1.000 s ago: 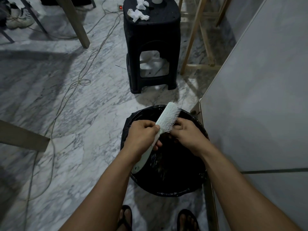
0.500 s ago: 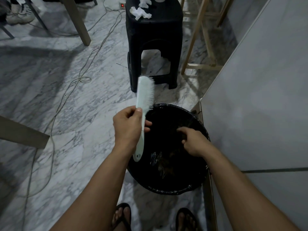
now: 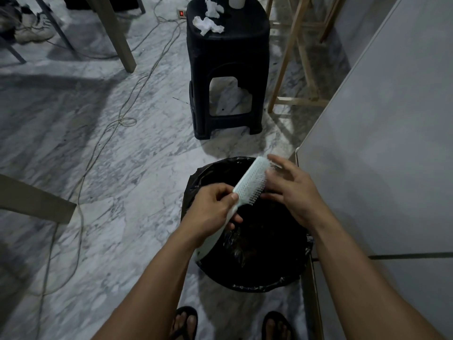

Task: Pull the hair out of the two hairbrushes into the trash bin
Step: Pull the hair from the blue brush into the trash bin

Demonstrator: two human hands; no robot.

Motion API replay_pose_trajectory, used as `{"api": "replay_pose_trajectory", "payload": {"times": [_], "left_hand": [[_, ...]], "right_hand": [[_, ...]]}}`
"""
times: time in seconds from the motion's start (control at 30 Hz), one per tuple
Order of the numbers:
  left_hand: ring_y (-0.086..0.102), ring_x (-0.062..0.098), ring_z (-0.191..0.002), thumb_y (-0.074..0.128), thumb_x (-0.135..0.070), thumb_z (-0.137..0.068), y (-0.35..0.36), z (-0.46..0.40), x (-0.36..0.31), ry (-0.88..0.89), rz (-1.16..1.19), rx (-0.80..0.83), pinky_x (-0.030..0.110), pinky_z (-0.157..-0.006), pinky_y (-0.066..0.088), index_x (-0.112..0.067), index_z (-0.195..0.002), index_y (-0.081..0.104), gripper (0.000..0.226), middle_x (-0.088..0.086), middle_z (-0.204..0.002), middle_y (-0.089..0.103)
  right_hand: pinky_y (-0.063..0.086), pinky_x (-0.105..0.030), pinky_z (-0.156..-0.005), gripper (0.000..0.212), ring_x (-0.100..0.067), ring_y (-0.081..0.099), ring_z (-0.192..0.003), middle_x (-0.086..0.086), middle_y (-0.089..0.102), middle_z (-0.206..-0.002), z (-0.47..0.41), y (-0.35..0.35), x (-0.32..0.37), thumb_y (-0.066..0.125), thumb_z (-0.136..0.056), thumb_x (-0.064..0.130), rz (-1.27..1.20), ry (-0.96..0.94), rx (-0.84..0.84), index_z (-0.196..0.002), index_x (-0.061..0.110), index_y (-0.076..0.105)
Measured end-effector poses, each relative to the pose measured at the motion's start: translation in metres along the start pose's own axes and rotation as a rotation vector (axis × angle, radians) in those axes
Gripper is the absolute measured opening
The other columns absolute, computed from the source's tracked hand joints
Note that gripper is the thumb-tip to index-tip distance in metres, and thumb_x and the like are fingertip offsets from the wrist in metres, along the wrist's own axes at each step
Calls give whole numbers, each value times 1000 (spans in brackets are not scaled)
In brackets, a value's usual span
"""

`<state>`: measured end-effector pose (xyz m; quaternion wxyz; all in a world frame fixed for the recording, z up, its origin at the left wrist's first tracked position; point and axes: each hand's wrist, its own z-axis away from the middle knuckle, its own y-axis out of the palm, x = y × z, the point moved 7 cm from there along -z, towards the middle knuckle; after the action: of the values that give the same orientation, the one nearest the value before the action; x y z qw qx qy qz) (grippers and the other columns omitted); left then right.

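Hairbrush (image 3: 252,182) handle mostly hidden in gripping left hand (image 3: 210,213); right hand (image 3: 291,190) spread against bristles, hair indiscernible.

hairbrush (image 3: 252,180): matt plastic | bin liner (image 3: 257,287): glossy plastic | floor (image 3: 122,168): polished marble

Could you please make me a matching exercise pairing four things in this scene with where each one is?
Things:
1. hairbrush
2. crumpled tissues
3. trash bin
4. power strip

Places:
A. on top of the black stool
B. on the floor behind the stool
C. on the floor just ahead of the sandalled feet
D. gripped by the left hand, the right hand at its bristles

Pairs: 1-D, 2-A, 3-C, 4-B
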<state>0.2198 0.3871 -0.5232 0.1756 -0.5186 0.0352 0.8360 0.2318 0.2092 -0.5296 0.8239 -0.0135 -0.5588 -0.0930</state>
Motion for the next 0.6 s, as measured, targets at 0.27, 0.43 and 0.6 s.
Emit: {"api": "replay_pose_trajectory", "payload": {"times": [0.27,0.43,0.6], "left_hand": [[72,25,-66,67,-19,-91,-3,-1,11,-120,-66,28,41,-64,59,-16,-96,73,8,15,-86,75],[70,12,-68,82,-17,-72,-22,13,-34,-83,-394,-10,30,-65,55,-18,-96,76,25,-1,-81,76],[68,11,-71,78,-13,-75,-38,45,-113,-42,-483,-35,22,-61,49,-19,-93,76,19,-2,-82,75]], "right_hand": [[61,-37,-62,25,-23,71,-75,-9,68,-87,-2,-9,1,71,-82,3,78,151,-119,-104,12,61],[63,-38,-60,24,-21,70,-69,-5,66,-81,10,-12,48,70,-82,0,74,218,-234,-104,5,61],[62,-43,-66,29,-28,72,-71,-18,69,-94,35,-8,113,72,-81,4,145,246,-284,-108,2,64]]}}
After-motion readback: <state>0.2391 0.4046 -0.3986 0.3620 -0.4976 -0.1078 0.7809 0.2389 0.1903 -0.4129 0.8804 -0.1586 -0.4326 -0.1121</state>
